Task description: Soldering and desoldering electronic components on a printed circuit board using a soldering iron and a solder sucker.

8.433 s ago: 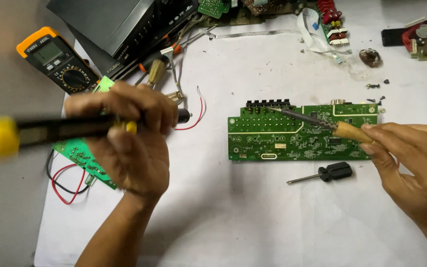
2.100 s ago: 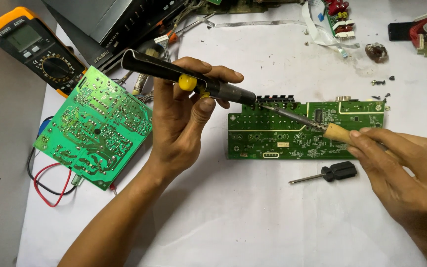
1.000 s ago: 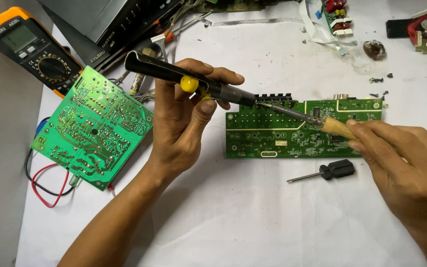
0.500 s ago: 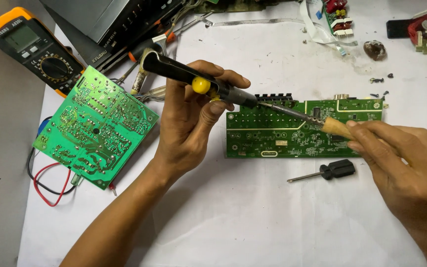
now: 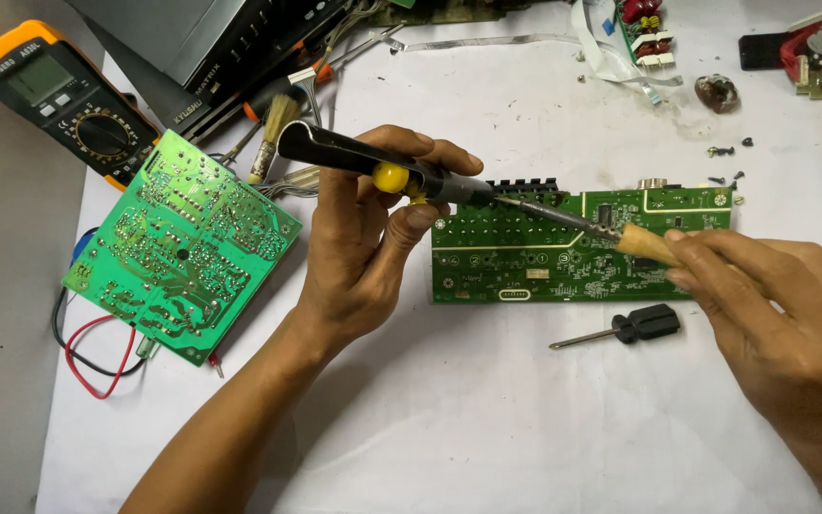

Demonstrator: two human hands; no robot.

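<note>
My left hand [image 5: 368,252] grips a black desoldering pump [image 5: 335,152] with a yellow button. Its nozzle points right and reaches the upper left edge of a long green circuit board [image 5: 516,271] lying flat on the white sheet. My right hand [image 5: 773,305] holds a soldering iron by its wooden handle [image 5: 644,246]. The iron's metal shaft [image 5: 563,217] slants up and left across the board, its tip close to the pump's nozzle.
A small black-handled screwdriver [image 5: 630,326] lies just below the board. A square green circuit board [image 5: 183,243] with red and black wires [image 5: 97,352] sits at the left. A yellow multimeter [image 5: 59,100], a brush [image 5: 278,124] and a dark device casing [image 5: 211,38] are behind it. Loose screws [image 5: 725,152] and parts [image 5: 820,52] lie top right.
My left hand has shifted the pump slightly to the right, bringing its nozzle nearer the iron's tip. My right hand and the iron have stayed in place.
</note>
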